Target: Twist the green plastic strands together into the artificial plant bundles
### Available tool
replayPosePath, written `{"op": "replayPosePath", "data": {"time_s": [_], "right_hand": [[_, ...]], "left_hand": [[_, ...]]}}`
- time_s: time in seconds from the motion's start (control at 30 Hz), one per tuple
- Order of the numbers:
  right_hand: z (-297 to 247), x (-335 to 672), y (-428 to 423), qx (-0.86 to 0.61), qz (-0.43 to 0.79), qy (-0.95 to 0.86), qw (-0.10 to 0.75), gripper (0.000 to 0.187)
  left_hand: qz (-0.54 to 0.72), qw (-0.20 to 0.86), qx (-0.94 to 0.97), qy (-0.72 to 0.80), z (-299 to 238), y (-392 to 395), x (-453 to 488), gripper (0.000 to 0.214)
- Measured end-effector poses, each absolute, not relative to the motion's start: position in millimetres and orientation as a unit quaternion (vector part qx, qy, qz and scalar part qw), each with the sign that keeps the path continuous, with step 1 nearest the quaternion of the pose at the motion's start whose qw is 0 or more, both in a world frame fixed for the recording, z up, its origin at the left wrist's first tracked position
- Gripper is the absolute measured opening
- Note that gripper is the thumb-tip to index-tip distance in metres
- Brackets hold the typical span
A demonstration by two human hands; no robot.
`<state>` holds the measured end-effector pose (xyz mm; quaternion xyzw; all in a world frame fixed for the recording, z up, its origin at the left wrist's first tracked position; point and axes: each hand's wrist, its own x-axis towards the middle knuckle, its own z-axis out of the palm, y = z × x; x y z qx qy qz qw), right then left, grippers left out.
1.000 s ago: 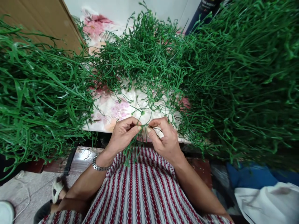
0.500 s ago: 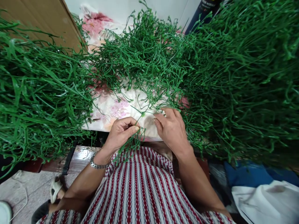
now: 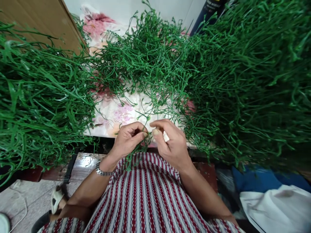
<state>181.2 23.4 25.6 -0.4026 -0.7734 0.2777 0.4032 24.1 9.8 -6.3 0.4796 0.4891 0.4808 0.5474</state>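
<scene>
My left hand is closed in a pinch on a small bundle of thin green plastic stems that hangs down over my striped lap. My right hand is closed too, thumb against fingers, pinching a green stem right beside the left fingertips. Both hands meet at the near edge of a flowered cloth. A loose heap of the same green stems lies on the cloth just beyond my fingers.
Large piles of green stems fill the left and right sides. A brown board stands at the back left. White and blue cloth lies at the lower right. A sandalled foot rests on the floor.
My right hand reached out to the heap half a second ago and has come back to the left hand, now pinching a stem. The left hand stayed in place with its bundle.
</scene>
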Motion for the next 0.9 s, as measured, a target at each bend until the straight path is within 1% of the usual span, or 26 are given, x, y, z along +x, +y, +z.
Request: {"op": "replayPosePath", "data": {"time_s": [0.13,0.2,0.3,0.5,0.6,0.7,0.77,0.9], "right_hand": [[13,182,30,-0.442,0.339,-0.775,0.300,0.020],[9,183,30,-0.441,0.375,-0.769,0.272,0.021],[5,181,29,-0.449,0.385,-0.753,0.288,0.020],[2,177,26,-0.436,0.316,-0.762,0.361,0.012],[2,179,26,-0.416,0.274,-0.791,0.355,0.011],[4,183,28,-0.376,0.266,-0.830,0.313,0.012],[7,187,32,-0.331,0.306,-0.847,0.281,0.013],[10,193,40,-0.251,0.463,-0.815,0.243,0.017]], "left_hand": [[0.518,0.529,0.459,0.491,-6,11,25,0.014],[0.529,0.520,0.453,0.495,-4,11,25,0.016],[0.530,0.511,0.459,0.497,-4,10,26,0.016],[0.486,0.524,0.491,0.497,-4,9,25,0.017],[0.462,0.535,0.512,0.488,-3,11,23,0.020],[0.427,0.562,0.526,0.475,0,16,19,0.023],[0.388,0.611,0.530,0.442,2,20,14,0.027],[0.326,0.704,0.513,0.367,4,25,7,0.032]]}}
